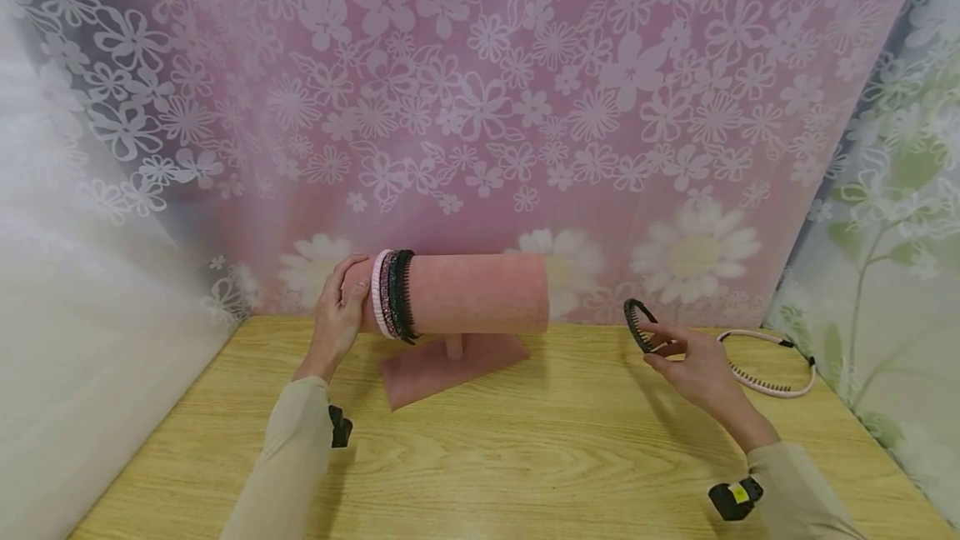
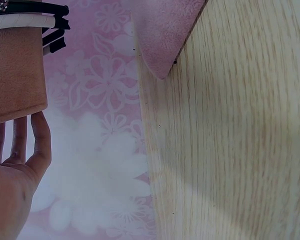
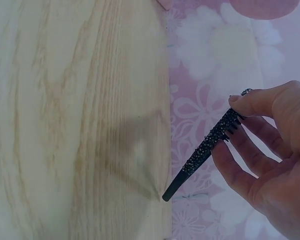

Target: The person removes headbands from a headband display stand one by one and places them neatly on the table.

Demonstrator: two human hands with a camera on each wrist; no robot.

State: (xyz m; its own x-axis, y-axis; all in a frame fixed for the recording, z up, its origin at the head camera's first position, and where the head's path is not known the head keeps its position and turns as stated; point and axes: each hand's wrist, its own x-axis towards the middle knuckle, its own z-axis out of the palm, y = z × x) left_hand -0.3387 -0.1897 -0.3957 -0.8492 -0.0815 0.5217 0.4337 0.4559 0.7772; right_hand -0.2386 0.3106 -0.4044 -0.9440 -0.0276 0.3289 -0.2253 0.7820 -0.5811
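Note:
A pink velvety headband stand (image 1: 480, 293), a horizontal cylinder on a flat base, stands near the back of the table. At its left end my left hand (image 1: 339, 317) grips the cylinder, thumb in front and fingers reaching round the end, as the left wrist view also shows. Near that hand, a pale pink headband (image 1: 379, 294), a glittery one and black ones sit side by side round the cylinder. Off to the right, my right hand (image 1: 693, 365) pinches a black headband (image 3: 210, 142) with sparkling stones and inner teeth, held above the table.
A light pink toothed headband (image 1: 780, 392) with black ends lies on the wooden table (image 1: 525, 457) at the right, beyond my right hand. A floral pink curtain (image 1: 480, 107) hangs behind the table, with pale sheets on both sides.

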